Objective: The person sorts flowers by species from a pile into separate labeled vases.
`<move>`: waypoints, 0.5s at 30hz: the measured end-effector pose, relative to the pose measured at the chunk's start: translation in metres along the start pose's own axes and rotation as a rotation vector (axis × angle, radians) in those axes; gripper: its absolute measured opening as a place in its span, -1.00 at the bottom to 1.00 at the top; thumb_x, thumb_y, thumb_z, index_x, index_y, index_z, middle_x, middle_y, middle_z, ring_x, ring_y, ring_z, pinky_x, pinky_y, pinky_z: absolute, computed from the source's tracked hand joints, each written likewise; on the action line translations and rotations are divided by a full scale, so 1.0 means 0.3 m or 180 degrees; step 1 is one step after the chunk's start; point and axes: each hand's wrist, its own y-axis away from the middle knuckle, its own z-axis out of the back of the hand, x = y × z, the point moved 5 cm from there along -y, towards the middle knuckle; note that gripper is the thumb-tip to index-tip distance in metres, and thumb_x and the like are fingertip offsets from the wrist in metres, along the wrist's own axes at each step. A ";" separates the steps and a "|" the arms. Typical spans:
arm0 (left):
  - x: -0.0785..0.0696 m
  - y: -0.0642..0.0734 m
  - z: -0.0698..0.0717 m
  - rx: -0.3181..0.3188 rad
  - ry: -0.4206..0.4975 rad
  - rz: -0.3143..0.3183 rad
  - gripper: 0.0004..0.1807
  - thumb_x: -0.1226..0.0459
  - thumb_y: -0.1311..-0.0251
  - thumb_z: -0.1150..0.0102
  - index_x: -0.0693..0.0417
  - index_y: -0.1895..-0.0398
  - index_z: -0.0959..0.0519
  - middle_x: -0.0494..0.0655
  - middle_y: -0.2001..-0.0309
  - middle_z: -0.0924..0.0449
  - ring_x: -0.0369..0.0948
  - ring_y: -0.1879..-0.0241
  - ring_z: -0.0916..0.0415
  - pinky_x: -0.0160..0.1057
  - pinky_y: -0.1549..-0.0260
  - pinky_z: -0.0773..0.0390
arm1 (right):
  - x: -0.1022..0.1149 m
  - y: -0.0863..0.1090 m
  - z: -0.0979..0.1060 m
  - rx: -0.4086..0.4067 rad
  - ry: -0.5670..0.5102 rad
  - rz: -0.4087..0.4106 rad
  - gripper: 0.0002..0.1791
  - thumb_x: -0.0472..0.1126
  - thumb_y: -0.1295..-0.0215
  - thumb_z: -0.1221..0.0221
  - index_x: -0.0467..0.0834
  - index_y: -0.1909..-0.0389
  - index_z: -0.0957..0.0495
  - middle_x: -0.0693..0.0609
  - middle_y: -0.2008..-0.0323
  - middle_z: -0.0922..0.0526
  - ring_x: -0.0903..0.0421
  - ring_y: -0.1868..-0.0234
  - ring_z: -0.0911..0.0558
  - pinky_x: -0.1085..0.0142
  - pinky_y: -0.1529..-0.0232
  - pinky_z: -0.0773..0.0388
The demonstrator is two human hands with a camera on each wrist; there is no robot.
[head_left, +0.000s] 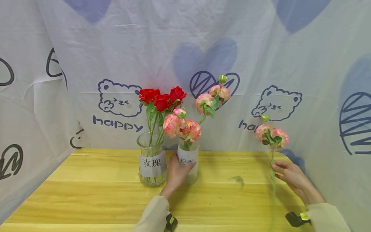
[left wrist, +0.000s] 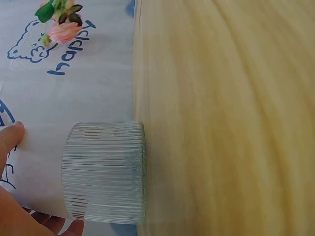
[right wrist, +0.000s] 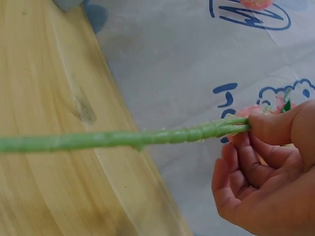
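Note:
My left hand [head_left: 177, 174] grips a ribbed glass vase [head_left: 191, 179] with a white label reading 月季. In the left wrist view its thumb and fingers are round the label, above the ribbed base [left wrist: 103, 172]. Pink flowers [head_left: 189, 130] with green leaves and buds stand in this vase. Off to the right, my right hand [head_left: 295, 180] pinches a stem of pink flowers [head_left: 279, 138] between thumb and fingers, blooms upward. The right wrist view shows the long green stem [right wrist: 113, 139] running down from the fingertips over the table.
Left of the held vase stands another glass vase [head_left: 152, 180], labelled 玫瑰, with red roses [head_left: 163, 102]. Both stand on a yellow wood-grain table [head_left: 95, 190]. White cloth [head_left: 162, 32] with blue hearts and bear drawings hangs behind and at the sides.

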 end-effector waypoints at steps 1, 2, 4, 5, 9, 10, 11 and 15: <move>0.000 0.000 0.000 0.0003 0.0000 -0.0003 -0.19 0.21 0.04 -0.46 0.41 -0.21 -0.28 0.30 -0.01 -0.46 0.15 0.02 -0.45 0.14 -0.02 -0.47 | 0.004 0.000 -0.001 -0.0038 0.0008 0.0024 -0.38 -0.18 -0.52 0.08 -0.61 -0.31 -0.04 -0.30 -0.18 -0.34 0.34 0.07 -0.47 0.20 -0.12 -0.51; -0.001 -0.001 0.000 0.0001 0.0002 -0.0003 -0.19 0.21 0.04 -0.46 0.40 -0.21 -0.28 0.30 -0.01 -0.46 0.15 0.02 -0.45 0.14 -0.02 -0.47 | 0.008 -0.001 -0.002 -0.0076 0.0009 0.0044 -0.39 -0.18 -0.52 0.07 -0.61 -0.30 -0.07 -0.22 -0.14 -0.39 0.43 0.12 -0.45 0.24 -0.09 -0.52; -0.002 -0.002 0.000 0.0002 0.0002 -0.0008 -0.20 0.22 0.05 -0.46 0.40 -0.21 -0.28 0.29 0.00 -0.46 0.15 0.02 -0.45 0.14 -0.02 -0.48 | 0.016 -0.001 -0.004 -0.0156 0.0022 0.0103 -0.41 -0.19 -0.51 0.05 -0.61 -0.27 -0.12 -0.05 -0.02 -0.49 0.48 0.18 -0.45 0.28 -0.05 -0.54; -0.002 -0.002 0.000 0.0002 0.0006 -0.0010 -0.20 0.22 0.05 -0.46 0.40 -0.21 -0.28 0.29 0.00 -0.46 0.15 0.02 -0.46 0.14 -0.02 -0.48 | 0.019 -0.001 -0.004 -0.0213 0.0028 0.0131 -0.42 -0.19 -0.50 0.03 -0.61 -0.25 -0.16 0.04 0.05 -0.52 0.48 0.20 -0.46 0.31 -0.02 -0.55; -0.003 -0.002 0.001 0.0001 0.0024 -0.0016 -0.20 0.23 0.05 -0.46 0.40 -0.20 -0.28 0.28 0.01 -0.46 0.14 0.03 -0.46 0.14 0.00 -0.48 | 0.026 -0.001 -0.006 -0.0426 0.0014 0.0208 -0.47 -0.17 -0.47 -0.04 -0.58 -0.17 -0.28 0.30 0.25 -0.53 0.45 0.23 -0.49 0.42 0.10 -0.55; -0.003 -0.002 0.001 0.0001 0.0034 -0.0017 -0.20 0.23 0.05 -0.46 0.40 -0.20 -0.28 0.28 0.01 -0.46 0.14 0.04 -0.46 0.14 0.00 -0.48 | 0.026 -0.001 -0.008 -0.0472 -0.0025 0.0224 -0.49 -0.18 -0.46 -0.05 -0.57 -0.14 -0.32 0.32 0.28 -0.53 0.44 0.24 -0.49 0.45 0.13 -0.55; -0.003 -0.001 0.001 -0.0001 0.0036 -0.0020 -0.20 0.23 0.05 -0.46 0.41 -0.20 -0.28 0.29 0.01 -0.46 0.14 0.04 -0.46 0.14 0.00 -0.49 | 0.027 -0.001 -0.011 -0.0510 -0.0068 0.0241 -0.50 -0.17 -0.45 -0.07 -0.56 -0.12 -0.34 0.34 0.29 -0.53 0.44 0.24 -0.50 0.46 0.14 -0.54; -0.002 -0.002 0.000 0.0001 0.0052 -0.0017 -0.20 0.24 0.05 -0.46 0.41 -0.21 -0.28 0.29 0.00 -0.46 0.14 0.03 -0.46 0.14 -0.01 -0.48 | 0.027 -0.002 -0.029 -0.0587 -0.0209 0.0281 -0.52 -0.17 -0.44 -0.07 -0.52 -0.13 -0.36 0.37 0.30 -0.53 0.43 0.23 -0.50 0.50 0.14 -0.54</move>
